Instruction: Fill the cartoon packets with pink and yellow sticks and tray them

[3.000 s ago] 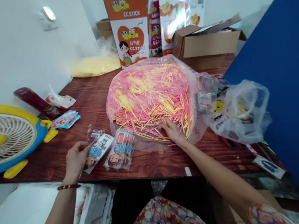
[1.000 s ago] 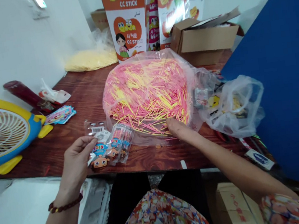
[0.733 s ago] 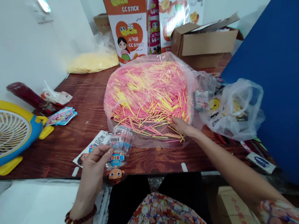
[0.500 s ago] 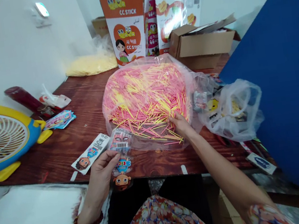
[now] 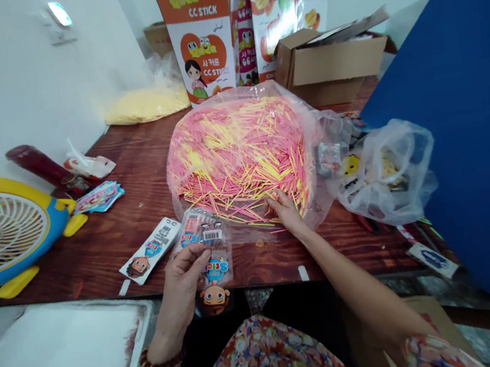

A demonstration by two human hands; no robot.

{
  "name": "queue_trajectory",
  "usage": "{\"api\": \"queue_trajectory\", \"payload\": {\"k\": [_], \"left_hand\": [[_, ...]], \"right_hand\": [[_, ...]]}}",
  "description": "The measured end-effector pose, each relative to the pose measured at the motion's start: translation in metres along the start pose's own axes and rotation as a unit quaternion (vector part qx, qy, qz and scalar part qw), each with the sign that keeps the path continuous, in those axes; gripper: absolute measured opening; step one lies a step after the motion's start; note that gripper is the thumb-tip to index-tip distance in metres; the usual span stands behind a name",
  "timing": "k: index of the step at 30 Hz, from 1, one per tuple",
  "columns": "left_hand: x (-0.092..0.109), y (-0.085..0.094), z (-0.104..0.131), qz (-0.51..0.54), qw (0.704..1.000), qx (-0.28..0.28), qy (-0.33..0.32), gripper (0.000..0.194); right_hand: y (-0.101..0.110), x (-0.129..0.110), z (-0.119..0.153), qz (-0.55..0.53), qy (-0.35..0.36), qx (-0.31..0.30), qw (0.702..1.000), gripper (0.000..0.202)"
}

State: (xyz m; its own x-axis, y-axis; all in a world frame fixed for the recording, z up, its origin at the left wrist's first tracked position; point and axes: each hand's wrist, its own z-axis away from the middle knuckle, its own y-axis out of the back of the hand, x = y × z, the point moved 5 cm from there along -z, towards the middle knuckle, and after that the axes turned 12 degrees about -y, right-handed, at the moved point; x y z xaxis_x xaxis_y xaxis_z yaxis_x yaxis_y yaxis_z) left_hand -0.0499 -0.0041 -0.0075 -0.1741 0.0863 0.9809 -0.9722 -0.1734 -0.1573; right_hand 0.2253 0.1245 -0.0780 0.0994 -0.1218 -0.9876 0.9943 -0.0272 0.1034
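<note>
My left hand is closed, thumb against fingers, on a clear printed plastic pouch with a cartoon face at its lower end. The pouch hangs slightly over the near table edge. Beside it on the left lies a white printed card or packet with a similar cartoon face. A large clear plastic bag lies spread open, heaped with thin pink and yellow sticks. At the heap's near edge, my right hand has its fingers pinched together among the sticks; what lies between the fingertips is hidden.
A yellow and blue fan stands at left, near colourful packets, tissues and a dark red bottle. Behind are printed boxes and an open carton. At right are a plastic carrier bag and a blue panel.
My right hand has shifted slightly left and nearer me along the heap's edge. The left hand and pouch have moved a little right. Several loose sticks below my right hand no longer show.
</note>
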Motion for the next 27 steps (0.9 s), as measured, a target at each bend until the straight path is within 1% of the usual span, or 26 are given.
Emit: {"api": "queue_trajectory", "payload": {"k": [2,4,7,9,10,14,18,20,23,25,27], "left_hand": [[-0.001,-0.001,0.001,0.01,1.0,-0.002,-0.002,0.035],[-0.003,-0.002,0.0,0.019,1.0,-0.001,-0.003,0.034],[-0.007,-0.001,0.0,0.02,1.0,-0.008,-0.007,0.032],[-0.008,-0.001,-0.001,0.016,1.0,-0.014,-0.011,0.031],[-0.009,-0.001,-0.001,0.015,1.0,-0.016,-0.012,0.03],[-0.008,-0.002,0.0,0.019,1.0,-0.01,-0.005,0.031],[-0.003,-0.009,0.0,0.047,0.999,-0.002,0.015,0.038],[-0.001,-0.011,-0.002,0.053,0.998,-0.007,0.023,0.04],[-0.001,-0.016,-0.009,0.044,0.998,-0.027,0.02,0.033],[-0.004,-0.024,-0.016,0.033,0.998,-0.053,0.013,0.029],[-0.008,-0.035,-0.024,0.025,0.997,-0.074,-0.006,0.029]], "right_hand": [[0.0,-0.004,0.002,0.009,0.011,0.001,1.0,0.026],[0.0,-0.007,0.005,0.067,0.023,0.01,0.997,0.024],[0.001,-0.01,0.009,0.168,0.036,0.031,0.985,0.019],[0.002,-0.012,0.01,0.2,0.036,0.037,0.978,0.017],[0.002,-0.013,0.011,0.199,0.036,0.036,0.979,0.017],[0.0,-0.013,0.013,0.128,0.04,0.012,0.991,0.019],[-0.004,-0.008,0.011,0.117,0.026,-0.015,0.993,0.019],[-0.003,-0.008,0.009,0.087,0.017,-0.009,0.996,0.021],[0.003,-0.012,0.006,-0.043,-0.016,0.019,0.999,0.027],[0.003,-0.016,0.007,-0.153,-0.055,-0.005,0.987,0.03],[-0.001,-0.021,0.009,-0.24,-0.092,-0.044,0.965,0.033]]}}
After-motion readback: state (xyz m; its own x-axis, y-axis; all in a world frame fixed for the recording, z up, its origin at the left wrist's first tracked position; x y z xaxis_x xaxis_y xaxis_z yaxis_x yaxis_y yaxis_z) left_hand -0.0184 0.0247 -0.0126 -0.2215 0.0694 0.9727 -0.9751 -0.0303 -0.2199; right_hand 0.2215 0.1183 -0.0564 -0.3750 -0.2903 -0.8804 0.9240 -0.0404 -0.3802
